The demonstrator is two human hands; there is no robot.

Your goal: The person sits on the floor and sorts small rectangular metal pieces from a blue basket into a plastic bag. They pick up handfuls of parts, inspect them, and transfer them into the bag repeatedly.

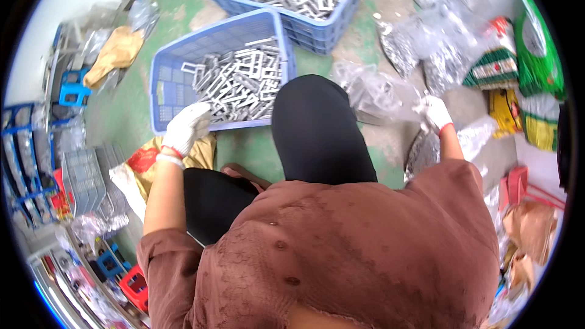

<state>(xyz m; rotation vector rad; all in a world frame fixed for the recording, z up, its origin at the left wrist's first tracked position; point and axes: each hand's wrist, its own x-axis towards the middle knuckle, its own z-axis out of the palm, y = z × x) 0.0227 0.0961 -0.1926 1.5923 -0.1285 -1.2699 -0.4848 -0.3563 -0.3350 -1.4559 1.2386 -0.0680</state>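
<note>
My left hand [188,128], in a white knit glove with a red cuff, is at the near rim of a blue plastic crate [159,94]. Its fingers are curled together; whatever they may hold is hidden. Small grey metal frames [241,79] lie heaped in that crate. Out to the right, my right hand [434,113], gloved the same way, pinches the edge of a clear plastic bag [381,94]. The bag stretches from there toward my knee, with crumpled folds over the floor.
A second blue crate [311,31] of similar frames adjoins the first at the far side. Bags of silvery parts [448,70] and a green sack [539,45] stand at right. A yellow sack [146,161] lies by my left forearm; a grey basket [91,180] is farther left.
</note>
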